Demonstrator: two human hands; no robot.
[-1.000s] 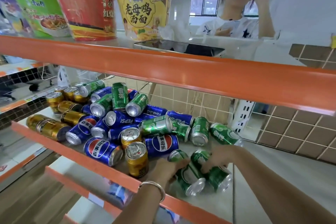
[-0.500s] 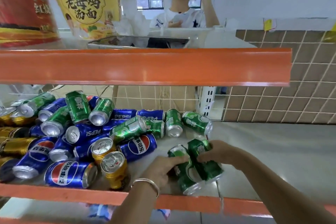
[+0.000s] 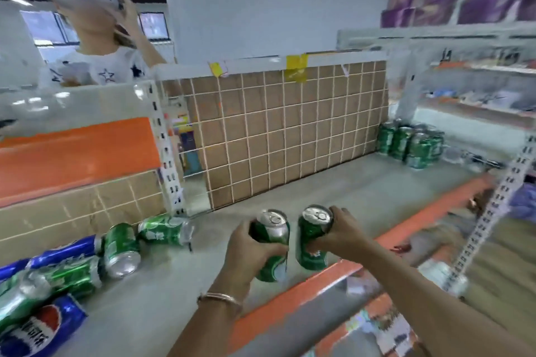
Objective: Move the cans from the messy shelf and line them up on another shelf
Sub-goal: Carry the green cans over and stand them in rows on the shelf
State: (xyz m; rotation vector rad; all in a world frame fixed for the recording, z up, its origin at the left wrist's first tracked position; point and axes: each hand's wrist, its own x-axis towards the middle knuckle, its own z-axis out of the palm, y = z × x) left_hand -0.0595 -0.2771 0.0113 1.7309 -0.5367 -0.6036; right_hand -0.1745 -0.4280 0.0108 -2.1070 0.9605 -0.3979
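My left hand [image 3: 249, 251] grips a green can [image 3: 274, 243], held upright above the grey shelf [image 3: 333, 197]. Beside it my right hand [image 3: 340, 233] grips a second green can [image 3: 311, 238], also upright. Both cans hover near the shelf's orange front edge [image 3: 406, 233]. A pile of green and blue cans [image 3: 72, 269] lies on its side at the left end of the shelf. At the far right end several green cans [image 3: 412, 143] stand upright in a group.
A brown tiled back panel [image 3: 284, 130] with a wire grid runs behind the shelf. A white perforated upright [image 3: 166, 148] stands left of it, another [image 3: 499, 206] at the right. A person [image 3: 95, 46] stands behind the shelving.
Both hands lifted the two green cans off the pile and turned them upright. The view swung right along the shelf, bringing the standing green cans into sight.
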